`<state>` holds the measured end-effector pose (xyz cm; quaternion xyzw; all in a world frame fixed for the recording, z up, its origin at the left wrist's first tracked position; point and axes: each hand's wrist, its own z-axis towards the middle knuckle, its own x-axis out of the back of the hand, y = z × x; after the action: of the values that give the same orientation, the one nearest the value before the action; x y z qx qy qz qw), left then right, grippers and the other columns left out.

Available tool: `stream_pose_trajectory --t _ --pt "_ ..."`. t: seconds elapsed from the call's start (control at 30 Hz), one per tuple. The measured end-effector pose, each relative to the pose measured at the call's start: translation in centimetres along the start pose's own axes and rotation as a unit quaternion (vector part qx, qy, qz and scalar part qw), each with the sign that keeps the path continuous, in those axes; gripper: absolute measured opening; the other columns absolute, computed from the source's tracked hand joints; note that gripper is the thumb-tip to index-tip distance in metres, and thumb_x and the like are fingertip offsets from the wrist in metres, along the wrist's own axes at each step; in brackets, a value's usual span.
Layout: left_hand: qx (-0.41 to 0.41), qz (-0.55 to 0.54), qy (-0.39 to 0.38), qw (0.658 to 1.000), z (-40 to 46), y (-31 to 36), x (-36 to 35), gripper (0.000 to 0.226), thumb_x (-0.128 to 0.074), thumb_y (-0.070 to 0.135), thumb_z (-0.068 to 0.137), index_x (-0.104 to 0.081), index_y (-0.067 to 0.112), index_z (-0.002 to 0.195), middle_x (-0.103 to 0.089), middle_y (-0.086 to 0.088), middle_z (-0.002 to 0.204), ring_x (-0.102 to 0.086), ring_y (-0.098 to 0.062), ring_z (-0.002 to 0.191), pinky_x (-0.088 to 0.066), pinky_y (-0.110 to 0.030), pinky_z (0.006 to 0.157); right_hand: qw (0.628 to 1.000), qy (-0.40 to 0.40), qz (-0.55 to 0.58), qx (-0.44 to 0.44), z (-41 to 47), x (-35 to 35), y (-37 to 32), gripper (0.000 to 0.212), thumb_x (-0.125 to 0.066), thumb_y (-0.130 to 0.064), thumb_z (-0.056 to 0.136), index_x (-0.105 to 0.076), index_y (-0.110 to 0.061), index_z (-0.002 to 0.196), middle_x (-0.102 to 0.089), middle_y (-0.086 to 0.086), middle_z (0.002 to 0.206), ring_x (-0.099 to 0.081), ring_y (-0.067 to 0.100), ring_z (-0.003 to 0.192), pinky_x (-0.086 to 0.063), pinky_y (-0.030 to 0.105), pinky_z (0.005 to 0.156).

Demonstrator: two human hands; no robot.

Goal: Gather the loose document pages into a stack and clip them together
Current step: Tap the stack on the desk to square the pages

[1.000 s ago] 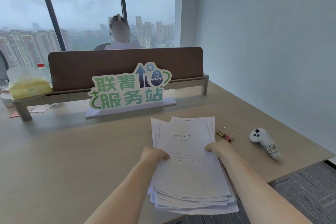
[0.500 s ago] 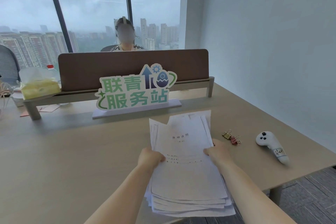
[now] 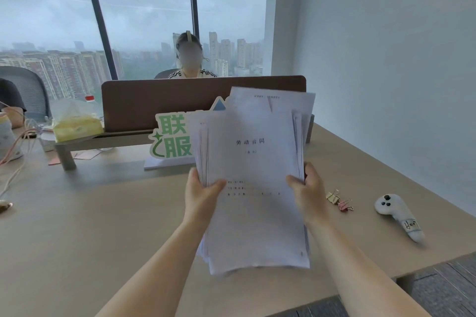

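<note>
Gripping the uneven pages off the desk, fingers of left hand and right hand closed on opposite edges.

My desk's bystanders
A green sign stands mid-desk before the brown divider; a white controller lies near my right edge.

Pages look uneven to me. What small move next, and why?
Probably tap the pages on the desk to square them: both hands, left and right, hold them raised, top edges splay unevenly, and the clips lie unused.
</note>
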<state>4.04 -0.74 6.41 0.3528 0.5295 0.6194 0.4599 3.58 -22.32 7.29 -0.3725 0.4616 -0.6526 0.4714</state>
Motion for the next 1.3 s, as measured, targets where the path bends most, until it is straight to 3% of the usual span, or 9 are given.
stream_pose_trajectory --t 0.27,0.37,0.53,0.67,0.83,0.97,1.13,1.23,1.3 --pt "-0.143 -0.011 0.043 0.989 1.6 4.4 1.1 0.058 -0.082 0.015 0.073 -0.05 0.027 0.12 -0.062 0.029 0.094 -0.063 0.0 0.092 -0.054 -0.03 0.082 0.992 -0.027 0.057 0.111 0.7 -2.2 -4.9 0.019 -0.056 -0.008 0.086 -0.054 -0.013 0.104 -0.054 0.027 0.082 -0.05 0.025 0.068 -0.038 0.033 0.071" --pt "-0.115 -0.048 0.021 0.992 1.1 2.9 2.0 0.054 -0.084 0.014 0.072 -0.054 0.034 0.113 -0.069 0.016 0.102 -0.068 -0.009 0.097 -0.056 -0.041 0.088 0.992 -0.019 0.054 0.114 0.1 -2.7 -4.1 0.028 -0.063 -0.01 0.09 -0.059 -0.021 0.116 -0.073 0.0 0.102 -0.069 0.013 0.095 -0.048 0.026 0.085" --pt "-0.103 -0.079 0.017 0.991 0.9 2.6 2.2 0.055 -0.084 0.017 0.073 -0.054 0.032 0.117 -0.07 0.006 0.108 -0.069 -0.012 0.099 -0.057 -0.034 0.083 0.988 0.008 0.063 0.138 0.2 -3.3 -4.3 0.03 -0.059 -0.006 0.091 -0.06 -0.024 0.116 -0.073 -0.013 0.095 -0.067 0.002 0.087 -0.049 0.019 0.077" --pt "-0.095 -0.103 -0.005 0.99 1.3 3.1 2.2 0.053 -0.083 0.015 0.074 -0.056 0.021 0.119 -0.071 0.0 0.107 -0.07 -0.015 0.097 -0.057 -0.032 0.079 0.986 0.004 0.096 0.136 0.8 -3.5 -5.1 0.03 -0.06 -0.017 0.093 -0.059 -0.019 0.122 -0.072 -0.008 0.107 -0.067 0.005 0.098 -0.051 0.026 0.087" --pt "-0.062 -0.15 0.001 0.987 1.7 3.1 2.8 0.053 -0.082 0.025 0.071 -0.063 0.012 0.119 -0.074 -0.002 0.104 -0.072 -0.015 0.095 -0.055 -0.02 0.068 0.978 0.029 0.158 0.136 1.5 -3.1 -5.8 0.047 -0.036 -0.05 0.1 -0.065 -0.016 0.115 -0.07 0.002 0.114 -0.065 0.019 0.107 -0.048 0.035 0.092" --pt "-0.066 -0.139 -0.024 0.988 1.7 3.9 2.8 0.044 -0.081 0.02 0.075 -0.065 0.01 0.115 -0.075 -0.002 0.099 -0.073 -0.012 0.087 -0.056 -0.02 0.065 0.973 0.031 0.191 0.124 2.5 -2.8 -7.2 0.049 -0.035 -0.039 0.103 -0.065 -0.004 0.118 -0.07 0.005 0.11 -0.064 0.02 0.104 -0.048 0.034 0.091" --pt "-0.069 -0.127 -0.046 0.988 2.6 4.8 2.8 0.06 -0.088 0.028 0.064 -0.065 0.008 0.116 -0.075 -0.005 0.101 -0.073 -0.013 0.087 -0.056 -0.021 0.067 0.977 -0.01 0.176 0.122 3.5 -1.9 -7.7 0.043 -0.038 -0.045 0.101 -0.073 -0.019 0.099 -0.074 -0.002 0.1 -0.068 0.017 0.099 -0.052 0.033 0.089" --pt "-0.053 -0.124 -0.059 0.989 2.6 4.0 3.0 0.064 -0.086 0.028 0.061 -0.064 0.008 0.117 -0.075 -0.004 0.101 -0.073 -0.014 0.089 -0.056 -0.021 0.068 0.978 -0.018 0.161 0.127 3.6 -1.6 -7.0 0.043 -0.036 -0.043 0.103 -0.072 -0.021 0.107 -0.073 0.002 0.112 -0.066 0.019 0.11 -0.051 0.036 0.095" --pt "-0.047 -0.125 -0.067 0.989 2.3 3.1 3.0 0.073 -0.092 0.034 0.056 -0.063 0.01 0.118 -0.075 -0.005 0.104 -0.072 -0.02 0.095 -0.057 -0.025 0.07 0.976 -0.01 0.18 0.119 3.2 -1.5 -6.6 0.042 -0.035 -0.039 0.104 -0.071 -0.02 0.105 -0.074 0.001 0.106 -0.069 0.016 0.102 -0.052 0.032 0.086"
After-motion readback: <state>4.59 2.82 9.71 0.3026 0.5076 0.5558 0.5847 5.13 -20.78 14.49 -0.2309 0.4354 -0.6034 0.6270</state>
